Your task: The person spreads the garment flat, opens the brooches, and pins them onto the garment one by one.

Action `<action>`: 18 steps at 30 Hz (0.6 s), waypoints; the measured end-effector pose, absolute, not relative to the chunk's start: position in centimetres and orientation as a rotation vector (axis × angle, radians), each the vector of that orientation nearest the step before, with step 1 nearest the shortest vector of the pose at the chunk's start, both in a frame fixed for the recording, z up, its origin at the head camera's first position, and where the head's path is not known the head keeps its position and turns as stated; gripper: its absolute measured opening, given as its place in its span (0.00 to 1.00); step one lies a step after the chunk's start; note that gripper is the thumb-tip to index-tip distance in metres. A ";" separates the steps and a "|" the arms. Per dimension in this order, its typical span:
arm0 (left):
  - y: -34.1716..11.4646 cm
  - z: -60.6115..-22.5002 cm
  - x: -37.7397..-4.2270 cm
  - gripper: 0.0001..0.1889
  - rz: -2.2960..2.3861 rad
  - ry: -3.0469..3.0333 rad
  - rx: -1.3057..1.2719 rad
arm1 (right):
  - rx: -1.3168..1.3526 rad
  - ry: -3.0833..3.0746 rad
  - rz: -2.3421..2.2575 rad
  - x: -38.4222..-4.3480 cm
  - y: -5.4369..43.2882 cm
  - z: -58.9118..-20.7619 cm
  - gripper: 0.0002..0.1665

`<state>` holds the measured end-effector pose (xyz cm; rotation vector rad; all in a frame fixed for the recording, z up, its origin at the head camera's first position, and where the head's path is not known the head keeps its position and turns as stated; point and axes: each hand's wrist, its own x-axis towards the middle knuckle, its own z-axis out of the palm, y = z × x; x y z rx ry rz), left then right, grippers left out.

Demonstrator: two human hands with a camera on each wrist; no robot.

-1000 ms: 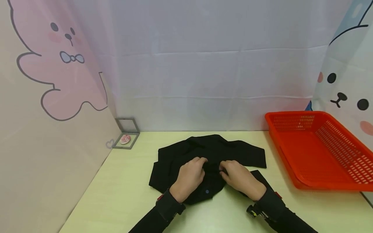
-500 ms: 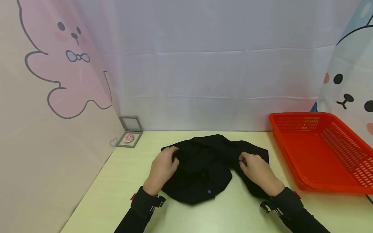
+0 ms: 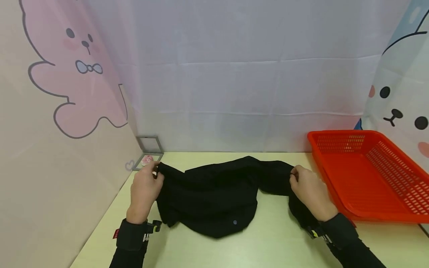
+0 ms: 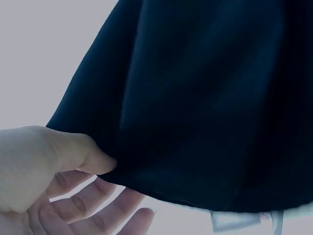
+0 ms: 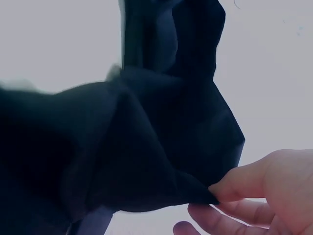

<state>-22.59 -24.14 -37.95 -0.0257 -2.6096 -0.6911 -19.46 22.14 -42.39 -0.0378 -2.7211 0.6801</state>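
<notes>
One black garment spans the bench

We see the left hand pinching the garment's edge between thumb and fingers, near a grey open case. The right hand pinches a corner of the garment, near the red plastic basket. Between them the garment stretches in soft folds, a small round button near its lower edge.

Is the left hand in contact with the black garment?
Touching: in the left wrist view, the left hand pinches the black garment by its edge.
</notes>
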 end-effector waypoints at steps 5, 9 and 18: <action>-26.2 -37.3 -21.7 0.20 -0.690 -2.611 0.091 | -0.069 -2.705 0.683 -19.4 22.4 -42.1 0.07; -26.5 -38.0 -21.5 0.20 -0.705 -2.708 0.064 | -0.002 -2.740 0.681 -19.6 22.2 -42.4 0.07; -22.2 -40.5 -20.5 0.09 -0.882 -2.956 -0.623 | 0.185 -2.745 0.598 -18.8 18.2 -43.7 0.05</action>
